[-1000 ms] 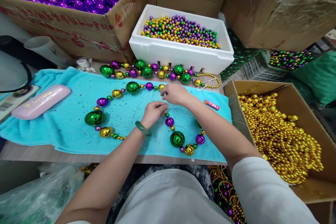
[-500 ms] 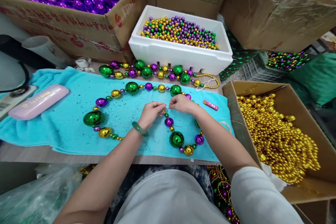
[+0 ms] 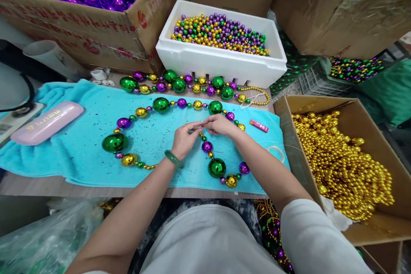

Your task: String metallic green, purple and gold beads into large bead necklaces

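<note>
Our left grip (image 3: 185, 140) pinches the bead strand (image 3: 216, 168) at its end; our right grip (image 3: 220, 124) is closed beside it, contents hidden.

Whatever lies between the fingers of the left hand (image 3: 185, 139) and right hand (image 3: 218, 124) is too small to identify. The right forearm (image 3: 266, 165) covers part of the bead garland (image 3: 216, 168). The top edge cuts off the purple-bead carton (image 3: 67, 19).

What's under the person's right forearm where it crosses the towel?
Blue towel shows on both sides of the right forearm, with a gold bead at its upper edge and a purple bead at its lower edge. Whatever lies between them is covered.
</note>
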`<state>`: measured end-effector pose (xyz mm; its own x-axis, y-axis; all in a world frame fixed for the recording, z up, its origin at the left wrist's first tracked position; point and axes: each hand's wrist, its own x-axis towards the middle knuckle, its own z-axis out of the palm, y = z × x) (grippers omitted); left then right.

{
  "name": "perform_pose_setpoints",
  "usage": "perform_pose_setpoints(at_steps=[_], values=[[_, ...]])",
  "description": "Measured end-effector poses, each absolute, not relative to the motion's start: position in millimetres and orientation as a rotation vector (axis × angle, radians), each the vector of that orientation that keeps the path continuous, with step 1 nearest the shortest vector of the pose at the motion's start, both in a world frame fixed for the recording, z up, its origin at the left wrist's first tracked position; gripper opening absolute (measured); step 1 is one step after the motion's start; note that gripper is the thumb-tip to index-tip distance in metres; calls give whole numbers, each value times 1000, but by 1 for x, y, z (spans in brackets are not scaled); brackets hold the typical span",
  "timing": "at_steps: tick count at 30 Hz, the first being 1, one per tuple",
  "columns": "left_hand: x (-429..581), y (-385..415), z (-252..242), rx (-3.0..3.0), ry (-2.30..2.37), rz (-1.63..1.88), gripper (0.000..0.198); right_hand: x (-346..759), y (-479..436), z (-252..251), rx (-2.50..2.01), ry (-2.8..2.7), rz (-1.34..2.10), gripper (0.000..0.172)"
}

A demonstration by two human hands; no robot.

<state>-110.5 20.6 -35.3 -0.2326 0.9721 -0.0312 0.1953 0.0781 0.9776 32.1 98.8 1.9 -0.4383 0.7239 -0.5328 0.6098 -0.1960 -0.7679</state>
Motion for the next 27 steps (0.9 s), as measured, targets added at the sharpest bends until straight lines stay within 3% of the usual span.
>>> perform_pose_setpoints(at_steps=[6,19,23,27], values=[[-111,17,-41,1367,1592,1278,24,32,103,-6,-1512,-1691,2075,17],[-110,14,-44,1483,1630,1291,22,32,103,-9,-1437,-1787,2188,3],[-111,13,-45,1507,1646,1249,18,32,100,2,-1560,-2085,1864,7],[-116,8,-42,1646,1731,1135,17,36,97,16,-1685,-2630,1097,15]])
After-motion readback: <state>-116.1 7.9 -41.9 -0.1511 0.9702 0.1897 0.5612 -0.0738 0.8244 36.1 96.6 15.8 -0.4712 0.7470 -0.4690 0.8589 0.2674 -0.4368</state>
